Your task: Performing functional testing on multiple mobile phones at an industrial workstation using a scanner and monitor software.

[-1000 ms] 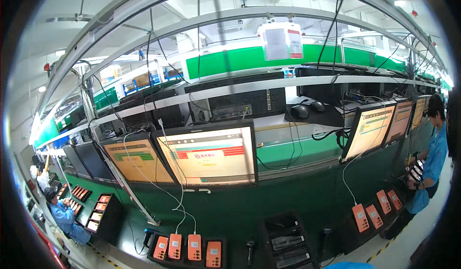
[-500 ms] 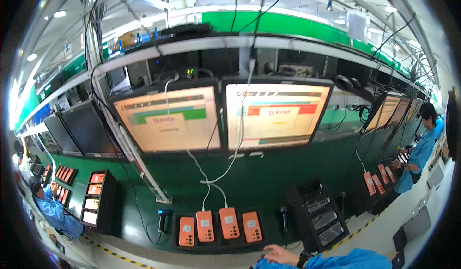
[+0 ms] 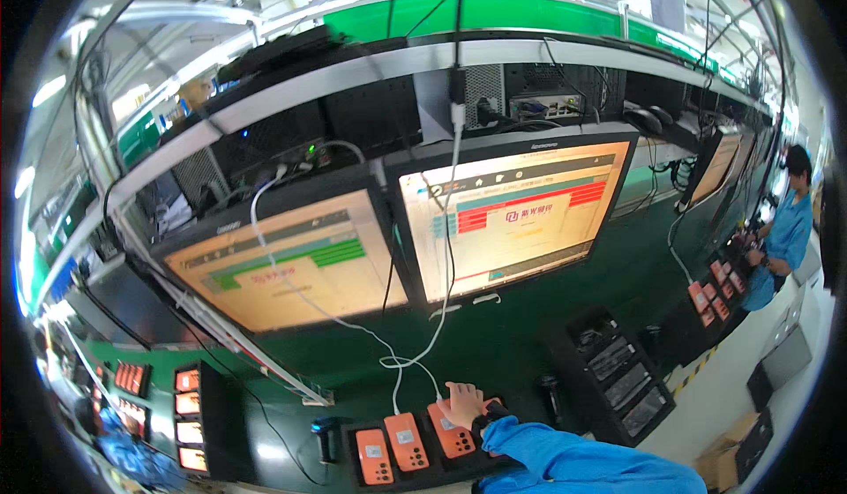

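My right hand (image 3: pixel 464 405), in a blue sleeve with a dark band at the wrist, reaches from the lower right over the upper end of an orange phone (image 3: pixel 454 436). Its fingers are apart, close to where a white cable (image 3: pixel 431 377) meets that phone. Whether they touch the plug is hard to see. Another orange phone (image 3: pixel 406 442) beside it has its own white cable. Farther left lies an orange phone (image 3: pixel 373 457) with no cable visible. All sit in a black tray (image 3: pixel 349 441); my wrist mostly covers one more at the right. My left hand is out of view.
Two lit monitors (image 3: pixel 516 220) stand behind the tray. Handheld scanners (image 3: pixel 325 439) flank it. A black tray with clear-wrapped compartments (image 3: pixel 618 379) is at right, another tray of orange phones (image 3: pixel 189 415) at left. A co-worker in blue (image 3: pixel 788 234) works at far right.
My right hand has moved up and left from the front edge onto a cabled phone. The view has shifted and tilted. The phones remain in the tray.
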Demonstrator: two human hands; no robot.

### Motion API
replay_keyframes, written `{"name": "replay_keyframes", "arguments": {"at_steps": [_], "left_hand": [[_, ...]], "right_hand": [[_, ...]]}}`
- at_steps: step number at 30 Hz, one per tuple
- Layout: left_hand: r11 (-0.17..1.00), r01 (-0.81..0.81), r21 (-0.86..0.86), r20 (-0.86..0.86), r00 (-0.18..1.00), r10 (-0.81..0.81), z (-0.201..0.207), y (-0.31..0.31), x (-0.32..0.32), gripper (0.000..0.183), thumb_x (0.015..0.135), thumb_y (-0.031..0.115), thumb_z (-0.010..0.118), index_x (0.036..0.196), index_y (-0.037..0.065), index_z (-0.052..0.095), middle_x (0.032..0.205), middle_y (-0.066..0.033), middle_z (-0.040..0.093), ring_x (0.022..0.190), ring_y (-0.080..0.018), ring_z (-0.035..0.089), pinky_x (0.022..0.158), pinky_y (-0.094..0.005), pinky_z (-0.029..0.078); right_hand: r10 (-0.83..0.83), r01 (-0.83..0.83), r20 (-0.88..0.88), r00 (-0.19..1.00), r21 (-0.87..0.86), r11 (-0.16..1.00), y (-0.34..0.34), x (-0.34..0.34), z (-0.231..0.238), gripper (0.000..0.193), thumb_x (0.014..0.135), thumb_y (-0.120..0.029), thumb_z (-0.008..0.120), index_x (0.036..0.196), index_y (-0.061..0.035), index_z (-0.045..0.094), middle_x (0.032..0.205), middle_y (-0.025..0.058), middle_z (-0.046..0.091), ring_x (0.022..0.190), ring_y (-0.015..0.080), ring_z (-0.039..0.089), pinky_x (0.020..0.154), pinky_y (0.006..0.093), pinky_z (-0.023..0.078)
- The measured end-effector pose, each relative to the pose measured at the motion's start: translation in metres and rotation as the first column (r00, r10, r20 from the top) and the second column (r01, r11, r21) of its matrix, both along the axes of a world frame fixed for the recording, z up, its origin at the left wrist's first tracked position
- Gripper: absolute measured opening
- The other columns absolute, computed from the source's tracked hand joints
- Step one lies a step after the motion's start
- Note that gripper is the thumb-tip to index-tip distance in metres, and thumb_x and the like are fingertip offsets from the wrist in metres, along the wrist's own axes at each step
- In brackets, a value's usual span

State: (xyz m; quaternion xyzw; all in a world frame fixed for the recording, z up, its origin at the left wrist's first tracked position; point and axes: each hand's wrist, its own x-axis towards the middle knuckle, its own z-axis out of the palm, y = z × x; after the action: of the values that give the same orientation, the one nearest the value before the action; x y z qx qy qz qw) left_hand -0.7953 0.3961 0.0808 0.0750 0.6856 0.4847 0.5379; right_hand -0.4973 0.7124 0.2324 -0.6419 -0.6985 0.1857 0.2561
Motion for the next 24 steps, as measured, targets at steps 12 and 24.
{"name": "replay_keyframes", "arguments": {"at_steps": [12, 24], "left_hand": [[0.944, 0.148, -0.296, -0.009, 0.987, -0.158, -0.003, -0.015, 0.0, 0.032, 0.096, 0.031, 0.053, 0.121, 0.012, 0.054, 0.101, -0.0113, 0.067, 0.079, -0.0248, 0.066, 0.06, -0.038, 0.054], [0.95, 0.215, -0.226, -0.007, 0.975, -0.223, 0.005, 0.008, -0.01, 0.034, 0.096, 0.033, 0.051, 0.122, 0.012, 0.053, 0.105, -0.0113, 0.066, 0.082, -0.0245, 0.066, 0.063, -0.0396, 0.055]], "right_hand": [[-0.255, 0.246, -0.046, 0.966, -0.151, 0.958, 0.037, -0.038, -0.056, 0.027, 0.093, -0.026, 0.051, 0.079, -0.0075, 0.066, 0.072, 0.0129, 0.068, 0.068, 0.0324, 0.067, 0.073, 0.0527, 0.047], [-0.824, 0.804, -0.144, 0.549, -0.179, 0.567, -0.044, 0.195, -0.09, 0.055, 0.07, -0.02, 0.077, 0.111, -0.0007, 0.044, 0.108, 0.0227, 0.055, 0.103, 0.0422, 0.054, 0.088, 0.0502, 0.041]]}}
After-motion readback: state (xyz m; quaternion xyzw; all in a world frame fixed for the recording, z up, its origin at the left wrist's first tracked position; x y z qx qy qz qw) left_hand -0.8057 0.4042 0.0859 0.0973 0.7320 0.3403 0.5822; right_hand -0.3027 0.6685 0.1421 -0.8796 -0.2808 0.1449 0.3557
